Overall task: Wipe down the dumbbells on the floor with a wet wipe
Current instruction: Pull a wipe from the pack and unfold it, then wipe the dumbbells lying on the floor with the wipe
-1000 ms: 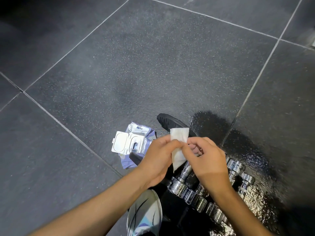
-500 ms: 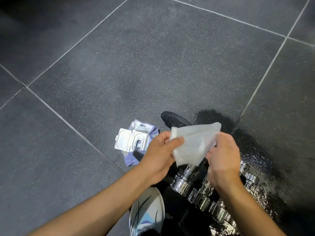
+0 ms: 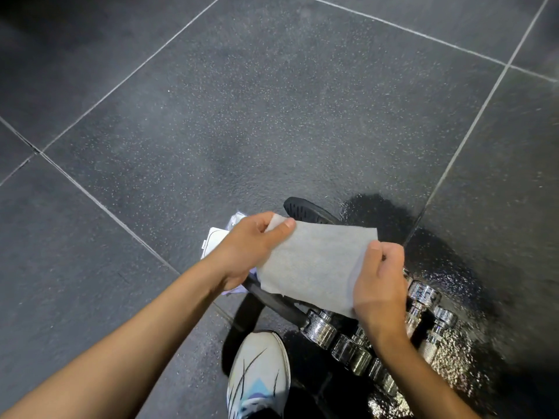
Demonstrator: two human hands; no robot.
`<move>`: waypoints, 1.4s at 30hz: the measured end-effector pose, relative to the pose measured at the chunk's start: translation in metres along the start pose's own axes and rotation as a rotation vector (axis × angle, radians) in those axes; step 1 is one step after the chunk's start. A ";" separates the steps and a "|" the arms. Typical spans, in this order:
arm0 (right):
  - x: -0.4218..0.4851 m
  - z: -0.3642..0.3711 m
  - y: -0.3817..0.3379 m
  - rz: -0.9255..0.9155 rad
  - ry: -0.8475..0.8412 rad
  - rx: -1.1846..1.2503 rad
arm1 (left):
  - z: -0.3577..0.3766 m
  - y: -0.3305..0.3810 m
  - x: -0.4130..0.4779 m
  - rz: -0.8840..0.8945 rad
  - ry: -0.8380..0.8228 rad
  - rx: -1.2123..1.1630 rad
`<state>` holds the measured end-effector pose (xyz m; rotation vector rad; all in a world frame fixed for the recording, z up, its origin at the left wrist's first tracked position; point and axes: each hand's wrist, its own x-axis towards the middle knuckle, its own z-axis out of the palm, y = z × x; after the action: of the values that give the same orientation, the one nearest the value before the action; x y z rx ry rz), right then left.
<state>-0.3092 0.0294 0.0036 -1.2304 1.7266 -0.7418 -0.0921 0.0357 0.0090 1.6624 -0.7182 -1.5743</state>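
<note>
The wet wipe (image 3: 314, 264) is spread flat in the air above the dumbbells (image 3: 348, 349), which lie in a row on the dark floor (image 3: 272, 116) by a white shoe (image 3: 257, 376). The left hand (image 3: 245, 255) pinches its top left corner between thumb and fingers; the right hand (image 3: 381, 285) is closed on its right edge. It looks thin, limp and damp, best bunched in one palm. The chrome dumbbells look heavy, hard and likely slick; steady them by the handle.

This looks like a gym. The floor (image 3: 272, 101) is made of big dark speckled rubber tiles. Shiny metal dumbbells (image 3: 351, 343) lie on it, next to a sports shoe (image 3: 257, 376).
</note>
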 end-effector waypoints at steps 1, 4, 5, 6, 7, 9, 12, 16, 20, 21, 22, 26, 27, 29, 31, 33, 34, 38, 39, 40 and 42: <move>-0.003 0.003 0.001 -0.006 -0.020 -0.017 | -0.003 -0.001 0.004 0.039 0.046 0.073; -0.010 0.013 0.004 -0.014 -0.052 -0.024 | -0.008 -0.004 0.013 0.149 0.151 0.296; -0.012 0.015 0.006 -0.010 -0.063 -0.019 | -0.008 -0.003 0.015 0.174 0.167 0.382; -0.013 0.017 0.007 0.002 -0.078 -0.008 | -0.008 -0.003 0.018 0.198 0.169 0.462; -0.015 0.018 0.009 0.016 -0.095 0.011 | -0.008 -0.003 0.021 0.229 0.167 0.551; -0.018 0.019 0.016 0.013 -0.135 0.005 | -0.009 -0.007 0.032 0.327 0.168 0.752; -0.017 0.020 0.026 -0.043 -0.169 -0.186 | -0.009 -0.015 0.046 0.342 0.196 0.861; -0.011 0.015 0.032 -0.158 -0.265 -0.542 | -0.017 -0.016 0.047 0.297 0.325 0.676; -0.001 0.031 0.026 -0.645 -0.342 -0.616 | -0.022 -0.018 0.049 0.075 0.217 0.308; 0.006 0.038 0.027 -0.785 -0.355 -0.640 | -0.021 -0.019 0.050 0.050 0.203 0.243; 0.013 0.045 0.027 -0.900 -0.387 -0.675 | -0.020 -0.020 0.053 0.054 0.215 0.237; 0.036 0.061 0.017 -1.263 -0.530 -0.949 | -0.017 -0.023 0.062 0.203 0.368 0.283; 0.044 0.064 0.018 -1.331 -0.533 -1.028 | -0.017 -0.024 0.062 0.240 0.415 0.299; 0.059 0.071 0.019 -1.385 -0.527 -1.135 | -0.017 -0.023 0.057 0.275 0.497 0.382; 0.068 0.077 0.009 -1.380 -0.544 -1.260 | -0.012 -0.021 0.043 0.230 0.501 0.406; 0.069 0.084 0.001 -1.376 -0.578 -1.345 | -0.005 -0.023 0.027 0.147 0.456 0.364; 0.067 0.087 -0.001 -1.385 -0.601 -1.367 | -0.001 -0.025 0.020 0.119 0.446 0.366; 0.050 0.093 -0.003 -1.510 -0.801 -1.319 | 0.012 -0.039 0.006 0.144 0.511 0.463; 0.046 0.095 0.000 -1.557 -0.807 -1.291 | 0.014 -0.040 0.005 0.165 0.531 0.483; 0.043 0.096 0.005 -1.608 -0.761 -1.226 | 0.017 -0.039 0.004 0.185 0.546 0.509; 0.039 0.097 0.017 -1.648 -0.712 -1.139 | 0.020 -0.036 0.002 0.204 0.550 0.569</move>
<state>-0.2354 -0.0002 -0.0665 -3.1789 0.0478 0.0991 -0.1146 0.0520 -0.0211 2.2112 -1.0471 -0.7344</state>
